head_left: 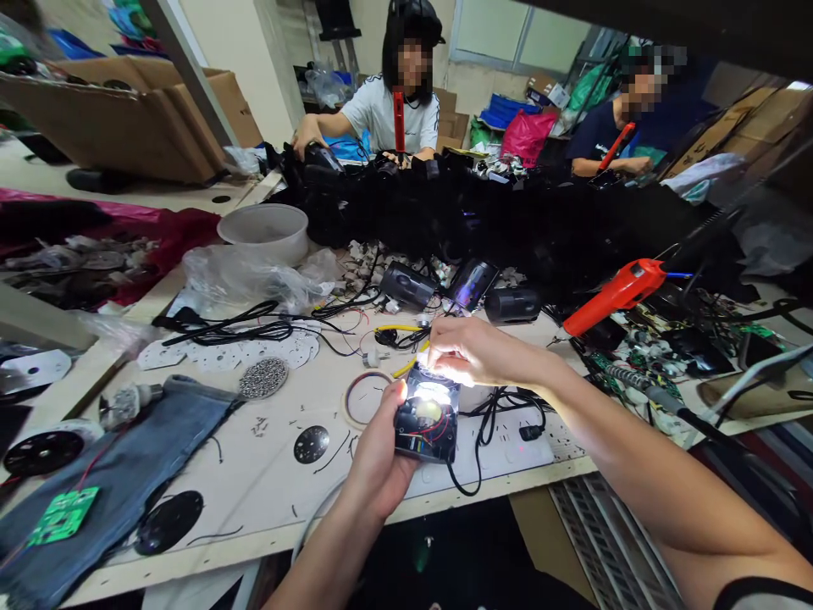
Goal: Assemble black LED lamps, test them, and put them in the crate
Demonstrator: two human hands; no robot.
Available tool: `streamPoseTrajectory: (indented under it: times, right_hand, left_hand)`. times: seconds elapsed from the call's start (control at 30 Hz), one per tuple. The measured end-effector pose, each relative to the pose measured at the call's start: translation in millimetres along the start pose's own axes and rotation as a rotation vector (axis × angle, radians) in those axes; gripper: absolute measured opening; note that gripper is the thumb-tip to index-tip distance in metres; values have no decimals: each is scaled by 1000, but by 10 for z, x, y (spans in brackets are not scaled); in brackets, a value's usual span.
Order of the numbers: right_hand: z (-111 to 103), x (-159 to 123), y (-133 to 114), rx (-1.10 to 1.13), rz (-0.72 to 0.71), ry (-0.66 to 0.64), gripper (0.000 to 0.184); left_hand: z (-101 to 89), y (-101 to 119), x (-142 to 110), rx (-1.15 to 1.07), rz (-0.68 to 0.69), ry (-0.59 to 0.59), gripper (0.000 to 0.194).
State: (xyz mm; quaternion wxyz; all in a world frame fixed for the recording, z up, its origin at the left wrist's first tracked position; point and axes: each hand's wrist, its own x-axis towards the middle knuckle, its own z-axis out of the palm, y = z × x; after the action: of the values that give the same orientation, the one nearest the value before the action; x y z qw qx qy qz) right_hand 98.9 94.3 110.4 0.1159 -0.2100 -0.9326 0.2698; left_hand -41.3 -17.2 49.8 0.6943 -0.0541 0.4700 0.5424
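White glare blooms beneath the right hand [471, 349]

On a pale wooden workbench [245, 466], we count two bare hands [473, 346], one black rectangular case [416, 445], three dark cylindrical housings [407, 285], one round translucent plastic tub [293, 239], one pale ring of tape [346, 402] and, on one blue denim cloth [184, 428], one green circuit board [67, 512]. Beyond, we see three red-bodied hand tools [613, 298] and two co-workers [384, 110].
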Motion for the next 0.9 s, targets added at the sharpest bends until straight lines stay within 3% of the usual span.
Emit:
streamPoseTrajectory:
  times: [0.17,0.3,0.4,0.53,0.63,0.7,0.8,0.9]
  right_hand:
    - [-93,-21,109,-48,141,-35,18]
    - [-114,266,104,-26,264,160,11]
    - [77,694,17,-4,214,215,7]
    - [444,1224,-151,21,165,121,4]
    - [508,1398,-177,-50,84,60,28]
    - [388,1371,-86,-196,122,101,38]
    - [83,1123,212,-474,441,295,36]
    - [-143,731,596,-576,656,381,59]
  left_hand:
    - [-55,55,-21,35,-38,22,27]
    - [-87,29,-23,36,-56,14,31]
    - [-85,-21,-6,4,-48,24,30]
    - [-76,-39,4,27,-56,37,33]
    - [-88,-1,-10,20,-45,51,28]
    - [-106,35,-18,1,-21,45,20]
    - [-130,79,-20,-16,1,28,13]
    - [-129,94,-8,-29,3,11,14]
